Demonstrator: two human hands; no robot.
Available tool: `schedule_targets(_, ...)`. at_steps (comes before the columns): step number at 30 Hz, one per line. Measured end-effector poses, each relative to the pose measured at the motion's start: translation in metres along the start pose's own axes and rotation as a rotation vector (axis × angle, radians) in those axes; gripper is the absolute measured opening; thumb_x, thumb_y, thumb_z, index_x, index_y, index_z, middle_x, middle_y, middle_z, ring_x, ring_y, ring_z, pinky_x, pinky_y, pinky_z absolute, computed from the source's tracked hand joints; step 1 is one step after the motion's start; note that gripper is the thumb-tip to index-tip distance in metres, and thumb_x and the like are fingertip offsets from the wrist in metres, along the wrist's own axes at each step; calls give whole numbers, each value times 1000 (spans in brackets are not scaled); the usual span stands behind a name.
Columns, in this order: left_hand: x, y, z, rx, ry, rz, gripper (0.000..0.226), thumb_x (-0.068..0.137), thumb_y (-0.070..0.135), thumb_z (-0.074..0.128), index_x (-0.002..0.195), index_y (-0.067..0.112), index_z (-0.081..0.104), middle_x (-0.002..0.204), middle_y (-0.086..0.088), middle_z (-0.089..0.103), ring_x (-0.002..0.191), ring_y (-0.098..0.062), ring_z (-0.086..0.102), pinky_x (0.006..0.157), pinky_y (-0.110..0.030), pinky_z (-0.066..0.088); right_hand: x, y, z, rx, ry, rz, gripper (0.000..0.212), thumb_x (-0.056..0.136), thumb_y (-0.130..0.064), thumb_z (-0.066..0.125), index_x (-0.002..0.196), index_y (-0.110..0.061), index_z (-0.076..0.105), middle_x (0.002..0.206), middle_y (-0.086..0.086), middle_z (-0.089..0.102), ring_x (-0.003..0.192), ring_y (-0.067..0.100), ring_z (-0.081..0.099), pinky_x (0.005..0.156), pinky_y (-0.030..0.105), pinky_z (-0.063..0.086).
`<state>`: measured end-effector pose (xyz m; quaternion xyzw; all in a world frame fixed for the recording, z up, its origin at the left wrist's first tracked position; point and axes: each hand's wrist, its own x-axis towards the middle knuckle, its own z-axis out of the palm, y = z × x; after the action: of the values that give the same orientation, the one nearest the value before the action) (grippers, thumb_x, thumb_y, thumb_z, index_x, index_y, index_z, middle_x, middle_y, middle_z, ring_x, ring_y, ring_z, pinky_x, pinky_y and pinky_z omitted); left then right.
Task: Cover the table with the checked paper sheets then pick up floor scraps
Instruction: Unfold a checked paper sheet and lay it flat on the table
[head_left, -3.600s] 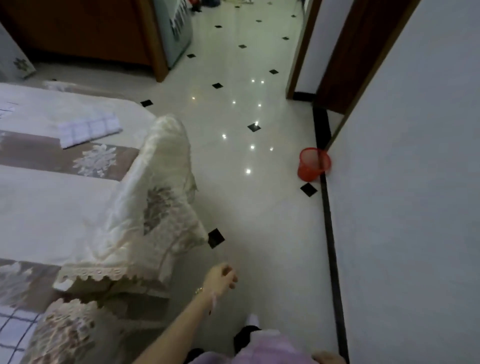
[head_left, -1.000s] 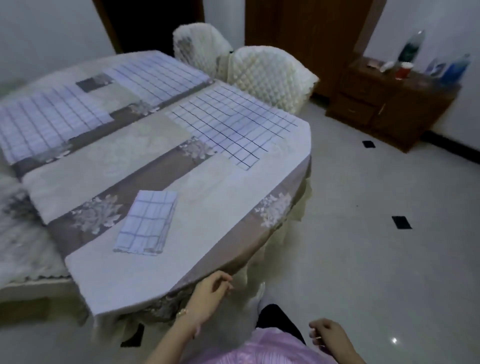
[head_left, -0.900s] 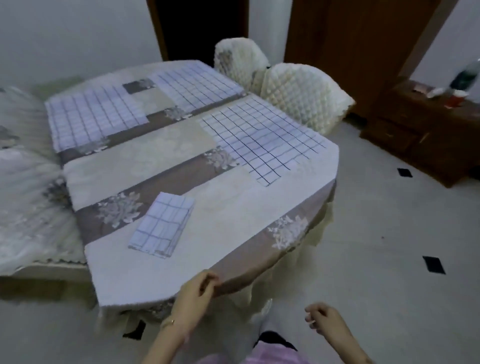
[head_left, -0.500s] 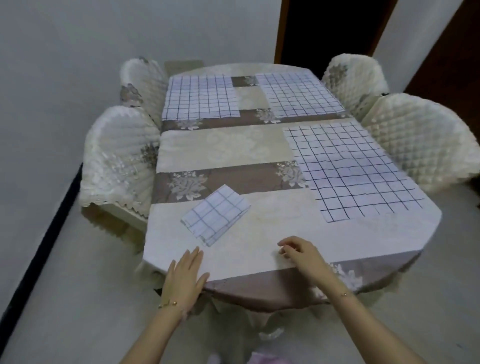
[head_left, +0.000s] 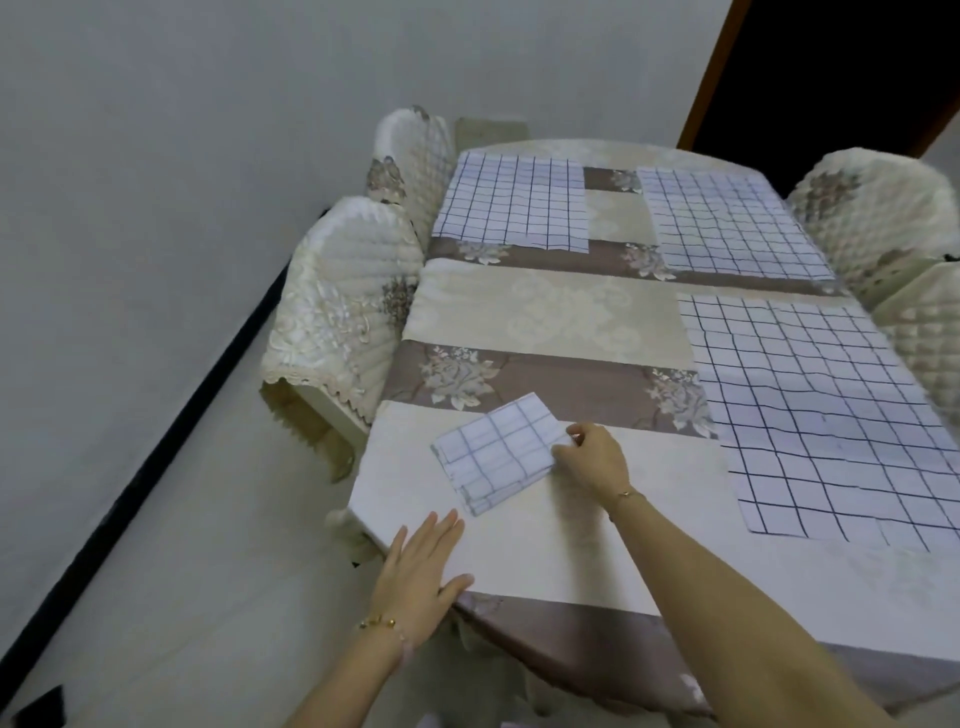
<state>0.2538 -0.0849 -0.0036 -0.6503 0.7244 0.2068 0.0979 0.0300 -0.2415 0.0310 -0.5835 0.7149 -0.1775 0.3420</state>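
Three checked paper sheets (head_left: 810, 410) lie spread flat on the table (head_left: 545, 322), two side by side at the far end and one along the right side. Nearer, towards the left corner, a folded sheet (head_left: 493, 457) (several layers, judging by its stepped edges) rests askew on the cloth. The right hand (head_left: 592, 460) pinches its right corner between thumb and curled fingers. The left hand (head_left: 421, 571) lies flat on the table's near left edge, fingers straight, grasping nothing. Quilted chairs (head_left: 337, 312) stand against the left side.
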Motion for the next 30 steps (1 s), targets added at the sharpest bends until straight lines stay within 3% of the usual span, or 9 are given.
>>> schedule_targets(4, 1, 2, -3, -44, -45, -24, 61, 94, 56, 3, 129, 29, 45, 129, 19, 57, 124, -5, 37, 113, -27, 0, 4, 8, 8, 12, 3, 46, 15, 76, -17, 64, 90, -12, 61, 93, 6, 64, 93, 27, 60, 76, 32, 46)
schedule_targets(7, 2, 0, -3, -75, -78, -6, 59, 94, 57, 4, 131, 29, 39, 131, 18, 56, 126, -5, 34, 112, -28, 2, 4, 13, 7, 140, 39, 82, 3, 79, -14, 61, 80, -11, 60, 83, 2, 62, 80, 21, 57, 68, 27, 40)
schedule_targets(11, 1, -2, -2, -68, -44, 11, 59, 92, 59, 14, 129, 29, 46, 132, 15, 55, 126, -10, 41, 112, -24, -1, -10, 26, -12, 543, 110, 154, 7, 80, -10, 63, 85, -5, 63, 80, 7, 63, 76, 22, 58, 69, 33, 47)
schedule_targets(14, -8, 4, -15, -231, 133, 43, 72, 81, 62, 23, 139, 23, 42, 147, 11, 34, 139, -14, 32, 112, -19, -2, -38, 28, -33, 761, 137, 174, 16, 81, -3, 61, 96, 2, 63, 78, 8, 64, 71, 19, 61, 64, 26, 54)
schedule_targets(16, -10, 16, -29, -415, 296, 51, 58, 91, 51, 36, 141, 21, 38, 149, 8, 35, 139, -12, 28, 111, -16, 9, -61, 23, -44, 827, 154, 161, 19, 82, -2, 59, 101, 3, 62, 83, 9, 65, 74, 18, 63, 65, 24, 57)
schedule_targets(19, -16, 46, -65, -614, 489, 130, 39, 92, 29, 53, 130, 20, 49, 129, 10, 51, 121, -6, 45, 99, -9, 27, -96, 7, -52, 852, 155, 108, 16, 85, -5, 61, 101, -1, 62, 90, 10, 65, 80, 18, 64, 69, 25, 59)
schedule_targets(22, -19, 83, -94, -750, 470, 282, 40, 90, 32, 56, 128, 23, 49, 122, 18, 45, 114, 2, 42, 100, -10, 33, -129, -10, -52, 860, 120, 43, 14, 86, -8, 62, 100, -4, 63, 95, 10, 65, 84, 18, 64, 71, 28, 60)
schedule_targets(26, -25, 106, -100, -830, 372, 377, 52, 89, 30, 59, 137, 21, 42, 135, 15, 41, 125, 2, 37, 98, 4, 21, -159, -21, -46, 943, 38, 29, 14, 89, -12, 59, 100, -8, 66, 93, 10, 68, 82, 18, 68, 68, 28, 57)
schedule_targets(30, -31, 100, -90, -710, 386, 437, 57, 86, 35, 61, 137, 22, 40, 142, 8, 41, 131, -6, 37, 108, -12, 25, -172, -18, -40, 962, 16, 63, 19, 91, -9, 53, 103, -8, 68, 97, 13, 70, 82, 20, 67, 65, 25, 55)
